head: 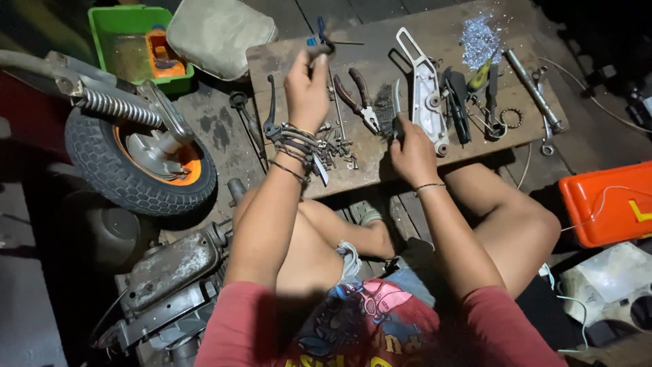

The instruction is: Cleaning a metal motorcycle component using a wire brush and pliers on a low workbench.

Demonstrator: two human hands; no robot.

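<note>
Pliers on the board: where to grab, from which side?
Grip the pliers by the two dark red handles, coming from the far end of the wooden board. The handles point away up-left and lie bare; the metal jaws face the person, next to the screws and the right hand.

Left hand (pixel 307 85) raised gripping small blue tool (pixel 320 41), right hand (pixel 411 153) on wooden board (pixel 380 68)

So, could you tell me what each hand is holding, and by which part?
The left hand pinches a small blue-tipped tool by its lower end. The right hand grips a wire brush by its handle.
</note>
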